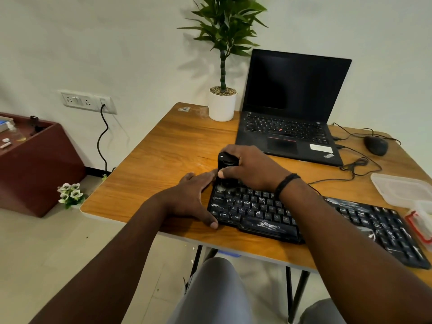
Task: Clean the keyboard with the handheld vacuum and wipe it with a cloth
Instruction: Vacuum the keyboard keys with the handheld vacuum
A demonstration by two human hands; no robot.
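A black keyboard (268,213) with whitish dust on its keys lies along the near edge of the wooden table (168,146). My right hand (251,168) grips a small black handheld vacuum (227,160), held upright with its lower end on the keyboard's far-left corner. My left hand (195,197) rests flat against the keyboard's left end, fingers straight along its side and thumb at the near corner. I see no cloth in view.
An open black laptop (289,108) stands behind the keyboard, with a potted plant (222,104) to its left. A black mouse (376,145) and its cables lie at the right. A clear plastic container (404,190) and a red-rimmed lid (419,224) sit at the right edge.
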